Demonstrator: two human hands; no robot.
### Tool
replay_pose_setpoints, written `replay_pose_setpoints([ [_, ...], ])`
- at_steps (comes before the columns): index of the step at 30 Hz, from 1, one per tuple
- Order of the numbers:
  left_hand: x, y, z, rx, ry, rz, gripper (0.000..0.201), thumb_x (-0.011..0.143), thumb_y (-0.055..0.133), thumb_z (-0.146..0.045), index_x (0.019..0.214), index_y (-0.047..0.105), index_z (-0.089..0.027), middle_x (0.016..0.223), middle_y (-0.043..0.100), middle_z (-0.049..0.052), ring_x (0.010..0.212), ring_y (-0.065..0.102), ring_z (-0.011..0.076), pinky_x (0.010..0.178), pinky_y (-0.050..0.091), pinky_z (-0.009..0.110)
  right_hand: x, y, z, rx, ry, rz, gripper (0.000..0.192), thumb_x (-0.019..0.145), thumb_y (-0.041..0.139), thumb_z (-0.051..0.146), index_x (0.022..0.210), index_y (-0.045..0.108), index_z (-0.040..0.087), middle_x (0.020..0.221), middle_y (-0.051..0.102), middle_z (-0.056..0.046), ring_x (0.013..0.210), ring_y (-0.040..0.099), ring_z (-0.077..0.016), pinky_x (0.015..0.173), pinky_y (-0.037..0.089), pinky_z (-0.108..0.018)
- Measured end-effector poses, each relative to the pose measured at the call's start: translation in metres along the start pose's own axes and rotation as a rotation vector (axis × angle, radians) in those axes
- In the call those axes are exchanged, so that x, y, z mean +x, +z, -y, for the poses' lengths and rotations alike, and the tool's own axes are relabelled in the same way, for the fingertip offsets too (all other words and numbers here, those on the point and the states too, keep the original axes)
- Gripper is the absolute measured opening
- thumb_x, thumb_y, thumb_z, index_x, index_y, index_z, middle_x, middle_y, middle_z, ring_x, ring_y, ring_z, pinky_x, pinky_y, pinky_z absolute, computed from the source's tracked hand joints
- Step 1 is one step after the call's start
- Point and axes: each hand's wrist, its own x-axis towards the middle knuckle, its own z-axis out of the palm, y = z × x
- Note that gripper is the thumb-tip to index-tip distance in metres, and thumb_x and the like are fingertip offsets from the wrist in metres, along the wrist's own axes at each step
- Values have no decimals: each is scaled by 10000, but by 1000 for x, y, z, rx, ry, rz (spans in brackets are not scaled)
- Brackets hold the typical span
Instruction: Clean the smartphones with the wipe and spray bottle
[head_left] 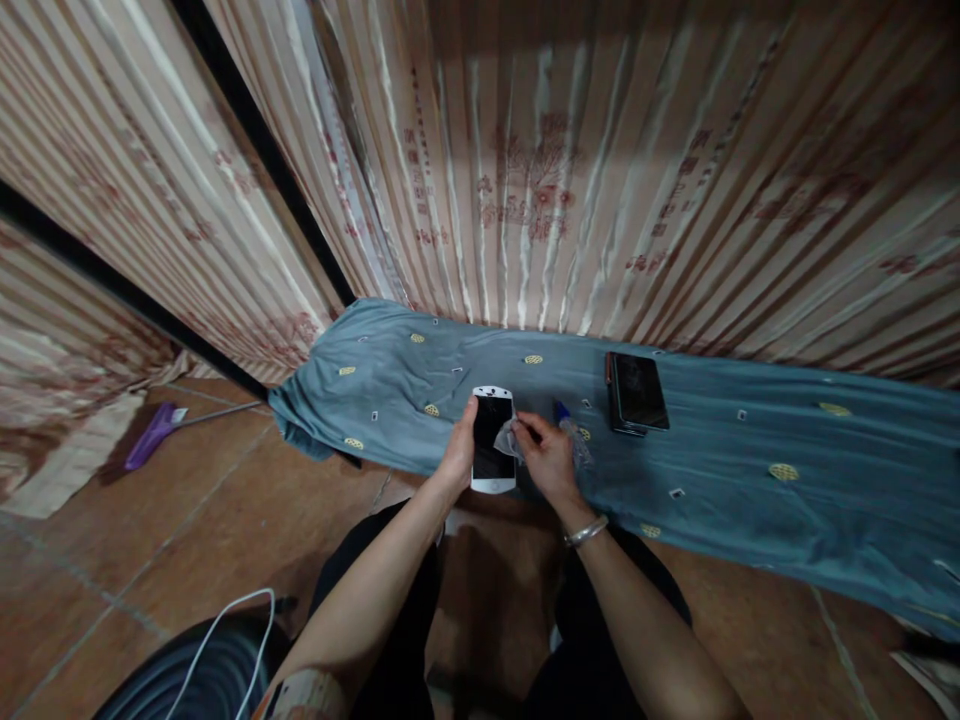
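A white smartphone with a dark screen is upright in my left hand, whose fingers and thumb are closed on its left edge. My right hand pinches a thin, whitish, translucent piece against the right side of the screen; whether it is a wipe or film I cannot tell. Just beyond that hand, a clear bottle with a blue cap lies on the blue cloth, partly hidden. Further right is a small stack of dark phones or tablets.
A patterned blue cloth covers the long, low surface before me. Pleated curtains hang behind it, with dark poles at left. On the tiled floor are a purple broom and a dark round object with a white cable.
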Motion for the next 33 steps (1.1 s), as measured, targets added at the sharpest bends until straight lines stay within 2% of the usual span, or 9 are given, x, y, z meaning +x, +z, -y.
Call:
replay_pose_setpoints([
  [2,0,5,-6,18,-13,-86,520,909,474,-537,1126,681,-111,914,764,109,885,725,241,853,558,349,-4,-1,2,-30,-20,20,243,882,536,374,965,717,236,871,770,-45,790,720,-223,754,566,-354],
  [3,0,7,-9,7,-45,-86,544,914,450,-549,1116,684,-101,905,762,118,889,724,249,848,561,354,-6,-2,4,-42,-31,29,238,885,533,366,964,716,235,877,769,-46,795,721,-220,756,565,-349],
  [5,0,10,-15,-38,-90,-45,599,924,392,-576,1110,684,-87,899,757,134,887,722,261,828,566,363,-10,-4,7,-60,-59,52,229,891,530,347,967,714,234,887,768,-48,803,721,-213,766,563,-339],
  [9,2,11,-24,-114,-50,34,638,932,340,-599,1151,663,-94,934,752,142,882,718,242,808,563,348,-20,-8,12,-97,-123,93,225,906,526,324,999,711,237,924,767,-56,840,721,-214,782,566,-337],
  [16,8,10,-35,-173,-11,16,643,951,292,-574,1160,654,-86,934,750,138,878,718,226,827,557,337,-39,-17,14,-129,-208,118,240,942,510,318,1042,707,226,934,754,-60,862,716,-206,793,579,-333],
  [22,14,10,-29,-225,-56,21,763,916,224,-666,1243,622,-104,992,740,152,842,715,242,805,560,377,-38,-28,16,-232,-430,55,322,978,449,226,1234,642,249,1212,671,-78,1121,634,-209,969,532,-393],
  [28,17,15,-21,-228,-97,4,687,963,235,-551,1213,617,-38,832,737,141,683,695,202,709,557,321,-42,-20,17,-351,-592,110,413,967,397,104,1316,589,215,1181,667,-112,1075,628,-219,942,539,-401],
  [33,15,24,-16,-231,-98,-39,636,975,252,-513,1149,628,-31,839,736,146,753,714,221,740,567,336,-48,-17,24,-344,-662,144,446,957,427,77,1378,518,192,1209,649,-123,1106,604,-228,966,526,-404],
])
